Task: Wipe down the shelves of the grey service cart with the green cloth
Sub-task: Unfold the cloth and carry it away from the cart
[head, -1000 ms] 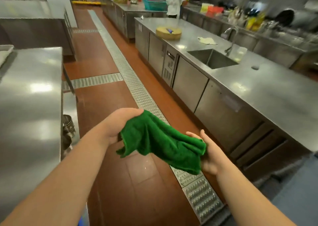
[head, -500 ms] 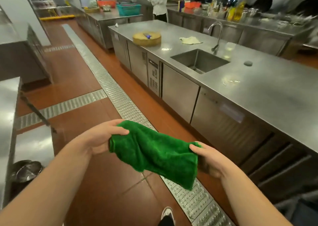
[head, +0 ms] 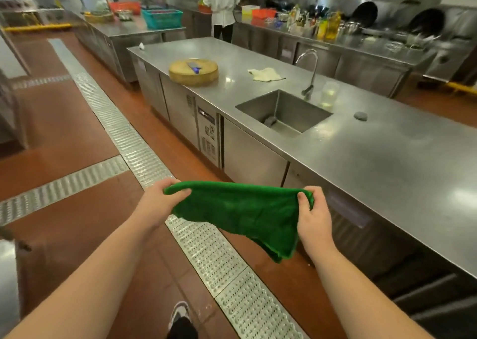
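Since 0.5 s ago both hands moved apart; green cloth (head: 245,209) now stretched flat between them. Left hand (head: 158,204) and right hand (head: 311,216) each pinch 1 top corner, beside steel bench (head: 387,163), above floor drain (head: 214,256).

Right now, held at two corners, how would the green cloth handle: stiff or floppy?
Likely floppy: the green cloth sags between the left hand and right hand. Probably light, since fingertip pinches hold it. Its fuzzy pile suggests little slip.
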Available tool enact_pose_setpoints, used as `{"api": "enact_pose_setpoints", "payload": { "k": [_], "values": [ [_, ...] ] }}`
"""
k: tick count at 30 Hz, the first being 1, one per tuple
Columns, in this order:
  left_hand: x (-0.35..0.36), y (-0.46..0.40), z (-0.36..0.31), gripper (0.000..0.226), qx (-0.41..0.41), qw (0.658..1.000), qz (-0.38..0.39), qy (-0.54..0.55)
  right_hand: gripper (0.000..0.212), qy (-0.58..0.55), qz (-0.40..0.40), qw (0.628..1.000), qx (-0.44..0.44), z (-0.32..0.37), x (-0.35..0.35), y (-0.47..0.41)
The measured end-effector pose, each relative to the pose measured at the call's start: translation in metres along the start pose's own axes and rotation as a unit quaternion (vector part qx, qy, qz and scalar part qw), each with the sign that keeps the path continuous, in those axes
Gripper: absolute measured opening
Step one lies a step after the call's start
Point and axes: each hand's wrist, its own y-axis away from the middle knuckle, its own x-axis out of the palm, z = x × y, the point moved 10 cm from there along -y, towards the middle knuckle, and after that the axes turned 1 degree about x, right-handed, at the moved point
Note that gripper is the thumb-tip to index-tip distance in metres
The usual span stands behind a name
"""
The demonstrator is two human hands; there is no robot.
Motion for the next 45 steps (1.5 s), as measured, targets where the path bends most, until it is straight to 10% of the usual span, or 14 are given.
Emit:
{"api": "enact_pose_setpoints", "payload": {
  "k": [19, 38, 45],
  "values": [
    [0.018, -0.451, -0.025, 0.01, 0.066, 0.987, 0.145, 0.025, 0.008, 0.047, -0.151, 0.981, 0.116, -0.007, 0.197, -0.247],
    [0.25, -0.815, -0.008, 0.01, 0.037, 0.963, 0.227, -0.14, 0.013, 0.035, -0.147, 0.955, 0.254, -0.181, 0.277, -0.558],
    [0.326, -0.887, 0.026, 0.009, 0.031, 0.939, 0.247, -0.239, 0.02, 0.294, -0.113, 0.898, 0.306, -0.236, 0.286, -0.616]
  ]
}}
